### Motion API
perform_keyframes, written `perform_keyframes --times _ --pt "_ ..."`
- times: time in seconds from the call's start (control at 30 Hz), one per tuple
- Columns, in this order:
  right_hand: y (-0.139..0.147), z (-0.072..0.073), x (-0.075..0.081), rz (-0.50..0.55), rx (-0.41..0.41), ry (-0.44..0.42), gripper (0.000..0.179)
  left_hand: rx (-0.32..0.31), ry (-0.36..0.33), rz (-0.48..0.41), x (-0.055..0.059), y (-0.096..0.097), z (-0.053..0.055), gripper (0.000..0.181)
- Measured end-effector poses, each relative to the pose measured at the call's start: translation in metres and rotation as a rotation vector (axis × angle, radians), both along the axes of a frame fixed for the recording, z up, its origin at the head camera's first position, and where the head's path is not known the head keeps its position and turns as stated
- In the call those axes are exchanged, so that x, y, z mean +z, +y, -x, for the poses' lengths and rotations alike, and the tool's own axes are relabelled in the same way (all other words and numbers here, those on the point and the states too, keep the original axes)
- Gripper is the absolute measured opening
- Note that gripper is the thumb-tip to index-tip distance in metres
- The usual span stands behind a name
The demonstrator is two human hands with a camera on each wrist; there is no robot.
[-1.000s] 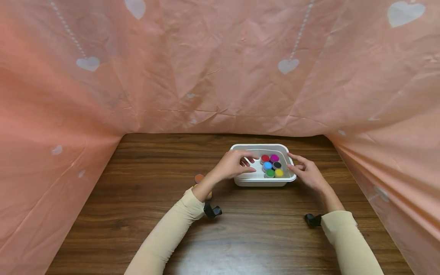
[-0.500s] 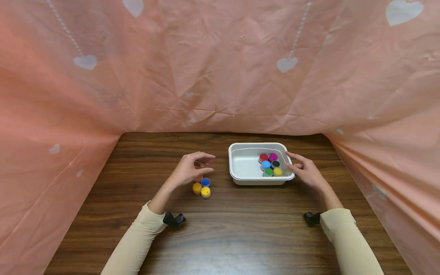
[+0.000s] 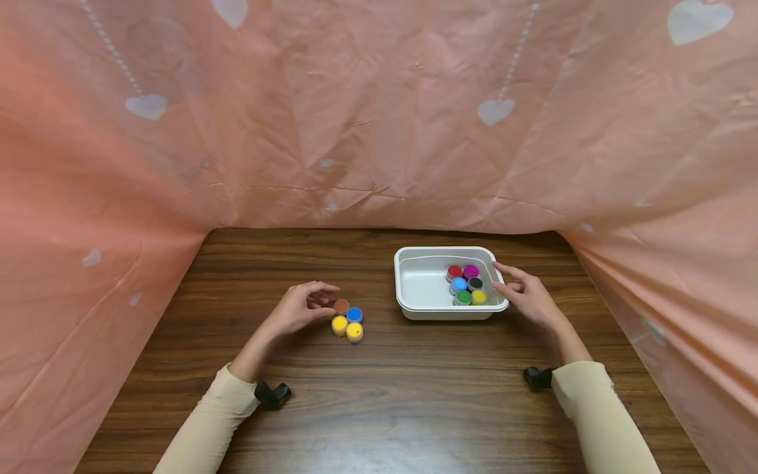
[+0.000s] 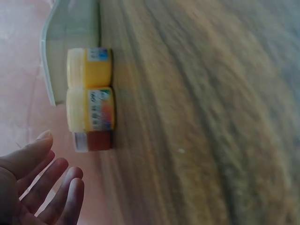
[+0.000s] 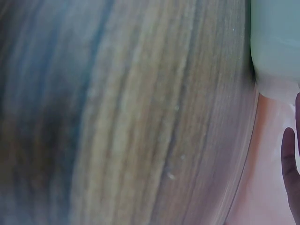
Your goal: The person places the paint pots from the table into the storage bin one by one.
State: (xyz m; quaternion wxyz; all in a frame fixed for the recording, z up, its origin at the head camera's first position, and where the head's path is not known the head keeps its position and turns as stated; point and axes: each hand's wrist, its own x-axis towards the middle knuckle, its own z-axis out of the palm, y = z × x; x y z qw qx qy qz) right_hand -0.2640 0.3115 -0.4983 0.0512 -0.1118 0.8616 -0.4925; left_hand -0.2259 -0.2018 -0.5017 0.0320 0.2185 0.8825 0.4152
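We have six pots (image 3: 462, 285) in the tray (image 3: 423, 286) and four pots (image 3: 341, 323) left on the bench (image 3: 379, 388) — left grip (image 3: 297, 308) and right grip (image 3: 528, 297) spread.

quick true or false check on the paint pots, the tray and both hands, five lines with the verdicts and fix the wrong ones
1. Six paint pots are in the white tray. True.
2. The left hand is holding the blue pot. False: the left hand holds nothing; it is close to the brown pot.
3. Two yellow pots stand on the wooden table, outside the tray. True.
4. The right hand is at the tray's left end. False: the right hand is at its right end.
5. Inside the tray, the red pot sits beside the magenta pot. True.
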Motion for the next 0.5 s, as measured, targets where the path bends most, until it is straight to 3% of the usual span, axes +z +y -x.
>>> perform_keyframes --times 0.5 --pt "0.003 0.002 -0.002 -0.019 0.003 -0.001 0.059 -0.056 -0.089 0.038 -0.013 0.002 0.017 0.041"
